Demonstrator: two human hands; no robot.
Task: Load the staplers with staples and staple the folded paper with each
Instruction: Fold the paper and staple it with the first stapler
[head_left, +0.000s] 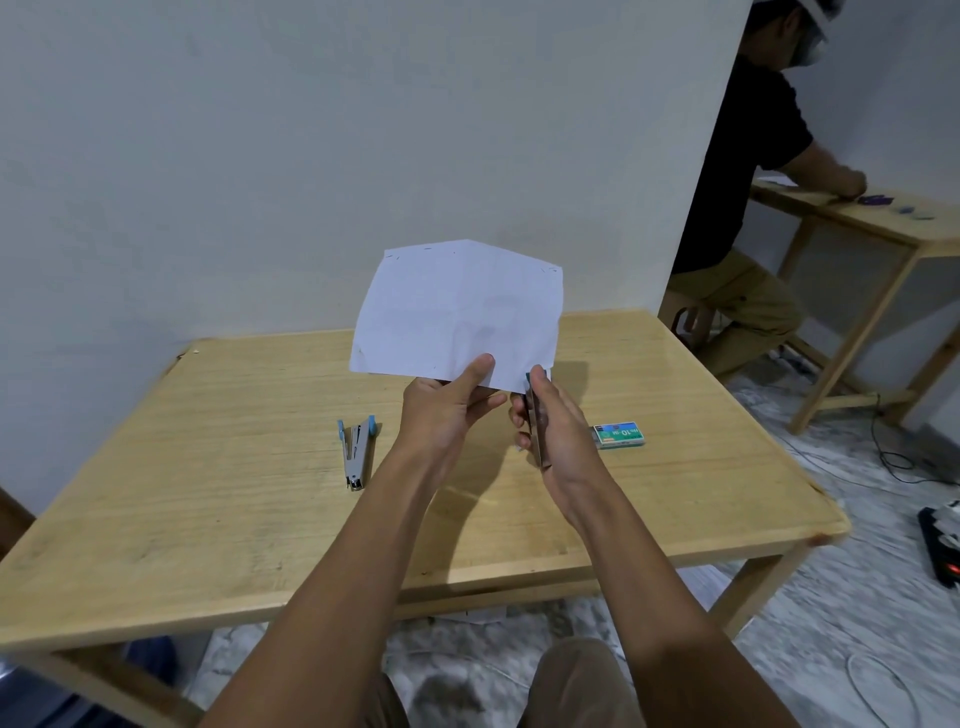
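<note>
A silver stapler with blue tips (356, 452) lies at the left of the pale wooden table (208, 467). The left hand (447, 415) pinches the near edge of the folded white paper sheet (457, 312), held up above the table. The right hand (563, 431) grips a second, slim metal stapler (535, 426) at the paper's near right corner. A green staple box (621, 435) sits further right. One stapling looks in progress, and the lying stapler probably still awaits its turn.

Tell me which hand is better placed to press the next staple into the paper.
The right hand, I judge. It grips a stapler at the lower right corner of the folded paper, while the left hand pinches its lower edge.
</note>
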